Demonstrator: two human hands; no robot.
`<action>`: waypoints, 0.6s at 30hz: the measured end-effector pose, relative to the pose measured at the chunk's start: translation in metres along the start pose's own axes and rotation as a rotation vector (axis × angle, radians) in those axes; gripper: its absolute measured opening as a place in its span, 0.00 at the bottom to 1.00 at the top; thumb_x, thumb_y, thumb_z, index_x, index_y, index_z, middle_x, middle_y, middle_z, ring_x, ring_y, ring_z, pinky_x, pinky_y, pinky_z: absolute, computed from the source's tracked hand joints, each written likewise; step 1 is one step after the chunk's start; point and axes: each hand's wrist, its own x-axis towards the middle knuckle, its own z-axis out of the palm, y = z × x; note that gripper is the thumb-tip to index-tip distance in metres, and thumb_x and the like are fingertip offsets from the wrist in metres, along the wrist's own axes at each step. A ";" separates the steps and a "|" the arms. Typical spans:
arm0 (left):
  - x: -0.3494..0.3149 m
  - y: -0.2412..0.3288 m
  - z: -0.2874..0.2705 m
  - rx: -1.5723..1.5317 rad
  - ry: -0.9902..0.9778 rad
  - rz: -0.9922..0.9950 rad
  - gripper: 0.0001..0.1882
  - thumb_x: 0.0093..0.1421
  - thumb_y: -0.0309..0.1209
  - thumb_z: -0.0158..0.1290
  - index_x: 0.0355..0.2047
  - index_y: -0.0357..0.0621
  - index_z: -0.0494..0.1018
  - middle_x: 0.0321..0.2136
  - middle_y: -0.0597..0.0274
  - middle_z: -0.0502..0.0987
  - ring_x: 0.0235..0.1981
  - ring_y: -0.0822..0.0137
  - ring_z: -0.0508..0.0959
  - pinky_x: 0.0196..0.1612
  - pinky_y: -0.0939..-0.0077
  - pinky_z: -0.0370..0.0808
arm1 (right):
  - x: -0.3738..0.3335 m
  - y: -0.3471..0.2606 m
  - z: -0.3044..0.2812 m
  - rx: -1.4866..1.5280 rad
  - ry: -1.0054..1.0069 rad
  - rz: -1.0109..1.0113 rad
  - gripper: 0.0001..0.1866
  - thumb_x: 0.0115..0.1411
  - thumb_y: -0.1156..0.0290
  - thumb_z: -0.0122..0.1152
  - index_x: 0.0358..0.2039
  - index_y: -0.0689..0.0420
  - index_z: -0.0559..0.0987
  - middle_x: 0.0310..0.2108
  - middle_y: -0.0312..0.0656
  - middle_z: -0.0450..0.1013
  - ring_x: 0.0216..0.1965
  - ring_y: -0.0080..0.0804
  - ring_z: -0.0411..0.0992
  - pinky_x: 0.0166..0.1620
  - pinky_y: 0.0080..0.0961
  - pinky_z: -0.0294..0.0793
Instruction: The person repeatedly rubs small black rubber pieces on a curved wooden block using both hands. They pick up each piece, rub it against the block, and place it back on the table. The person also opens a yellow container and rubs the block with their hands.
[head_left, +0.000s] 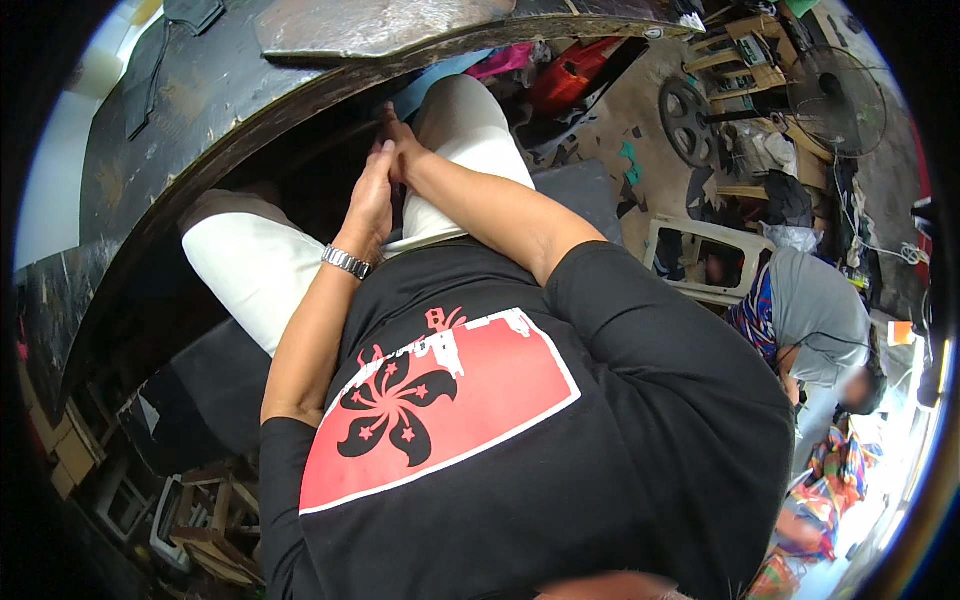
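Observation:
My left hand (372,196) and my right hand (402,150) meet palm to palm above my lap, between my knees. Their fingers look mostly straight and point toward the dark worktable (210,110); some are hidden where the palms touch. Nothing shows in either hand. A silver metal watch (346,262) circles my left wrist. White trousers (245,265) cover my legs, whose knees reach under the table's curved edge. On the tabletop lie a worn, pale slab (370,28) and a flat black piece (150,85) at the far left.
A standing fan (838,100) with a round base is at the far right. A co-worker in a grey shirt (820,315) bends over near a beige plastic stool (708,258). Black and green scraps (630,165) litter the floor. Wooden frames (215,515) stand at lower left.

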 end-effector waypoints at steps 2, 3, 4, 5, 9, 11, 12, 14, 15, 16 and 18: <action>-0.002 -0.003 0.001 -0.055 0.007 -0.049 0.44 0.70 0.57 0.42 0.68 0.27 0.51 0.70 0.49 0.54 0.71 0.60 0.53 0.71 0.68 0.47 | 0.004 0.002 -0.003 0.040 0.021 0.070 0.46 0.64 0.30 0.42 0.64 0.60 0.65 0.55 0.55 0.70 0.50 0.47 0.70 0.52 0.48 0.71; -0.001 -0.004 0.000 -0.046 0.029 0.018 0.46 0.69 0.61 0.41 0.67 0.27 0.53 0.69 0.46 0.55 0.70 0.60 0.54 0.71 0.69 0.48 | 0.003 0.004 -0.002 0.067 -0.022 0.131 0.47 0.64 0.30 0.42 0.67 0.59 0.61 0.60 0.56 0.67 0.54 0.48 0.69 0.55 0.49 0.69; 0.004 -0.004 -0.003 -0.033 0.117 -0.077 0.44 0.69 0.61 0.39 0.67 0.30 0.56 0.68 0.49 0.58 0.69 0.60 0.57 0.70 0.67 0.50 | -0.002 0.012 0.004 0.111 -0.022 0.032 0.46 0.64 0.30 0.43 0.64 0.59 0.66 0.58 0.54 0.70 0.54 0.47 0.69 0.56 0.47 0.69; 0.010 -0.005 -0.007 -0.022 0.178 -0.140 0.42 0.70 0.60 0.38 0.67 0.34 0.58 0.67 0.52 0.62 0.67 0.60 0.60 0.69 0.65 0.53 | -0.007 0.018 0.010 0.098 -0.035 0.006 0.44 0.63 0.30 0.44 0.61 0.60 0.70 0.55 0.52 0.72 0.54 0.45 0.69 0.56 0.44 0.68; 0.029 -0.017 -0.036 0.056 0.391 -0.106 0.34 0.71 0.53 0.41 0.67 0.41 0.59 0.62 0.50 0.67 0.59 0.59 0.71 0.60 0.66 0.68 | -0.034 0.039 0.027 -0.120 -0.315 0.036 0.51 0.63 0.27 0.40 0.63 0.67 0.66 0.63 0.58 0.64 0.64 0.46 0.62 0.63 0.44 0.60; 0.040 -0.025 -0.052 -0.058 0.423 -0.071 0.28 0.71 0.45 0.42 0.64 0.40 0.65 0.51 0.55 0.75 0.51 0.61 0.75 0.51 0.70 0.73 | -0.046 0.042 0.027 -0.165 -0.361 0.104 0.51 0.64 0.29 0.40 0.64 0.69 0.64 0.64 0.59 0.62 0.64 0.46 0.61 0.64 0.43 0.59; 0.044 -0.028 -0.061 -0.022 0.412 -0.099 0.27 0.71 0.46 0.41 0.63 0.42 0.66 0.51 0.54 0.75 0.51 0.61 0.75 0.51 0.69 0.73 | -0.051 0.042 0.030 -0.165 -0.397 0.131 0.51 0.64 0.29 0.40 0.64 0.69 0.64 0.64 0.59 0.62 0.64 0.46 0.61 0.64 0.43 0.59; 0.056 -0.031 -0.073 -0.046 0.504 -0.148 0.31 0.70 0.53 0.42 0.64 0.46 0.66 0.54 0.54 0.73 0.53 0.60 0.74 0.53 0.66 0.72 | -0.062 0.039 0.032 -0.165 -0.472 0.186 0.50 0.64 0.29 0.41 0.64 0.69 0.64 0.64 0.59 0.62 0.64 0.46 0.60 0.65 0.43 0.58; 0.058 -0.030 -0.079 -0.146 0.448 -0.147 0.34 0.69 0.57 0.43 0.64 0.46 0.65 0.57 0.54 0.72 0.54 0.59 0.73 0.55 0.65 0.72 | -0.067 0.038 0.032 -0.164 -0.507 0.214 0.50 0.64 0.30 0.41 0.63 0.70 0.64 0.64 0.59 0.62 0.65 0.46 0.60 0.65 0.43 0.57; 0.061 -0.029 -0.084 -0.244 0.394 -0.151 0.36 0.68 0.60 0.43 0.65 0.46 0.65 0.59 0.54 0.70 0.56 0.59 0.72 0.56 0.64 0.71 | -0.072 0.037 0.032 -0.178 -0.550 0.240 0.50 0.65 0.31 0.43 0.64 0.70 0.62 0.64 0.60 0.61 0.66 0.47 0.58 0.67 0.42 0.55; 0.061 -0.026 -0.091 -0.233 0.391 -0.135 0.34 0.68 0.59 0.43 0.61 0.44 0.68 0.55 0.56 0.72 0.54 0.62 0.73 0.54 0.64 0.72 | -0.080 0.034 0.029 -0.228 -0.564 0.115 0.50 0.65 0.33 0.45 0.64 0.72 0.62 0.63 0.62 0.62 0.67 0.49 0.57 0.68 0.42 0.53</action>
